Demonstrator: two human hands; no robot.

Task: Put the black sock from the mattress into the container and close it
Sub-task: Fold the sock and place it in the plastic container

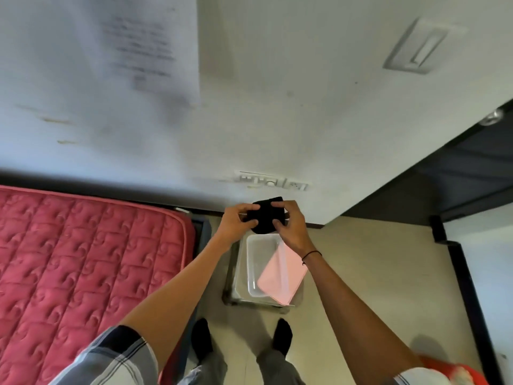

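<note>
Head view: both hands, left (236, 222) and right (291, 226), pinch the sock (265, 215) above the open container (251, 262) (pink lid (280, 276) askew across it), so a careless drop could land on the lid.

The sock (266, 215) is plain black, the mattress (83, 259) deep pink-red with a quilted pattern of squares and swirls. The container (254, 262) is clear, with a pale pink lid (280, 276) lying across it. The sleeve (116, 359) is grey-and-white plaid, the floor (374, 273) beige, the wall (277, 107) white.
</note>
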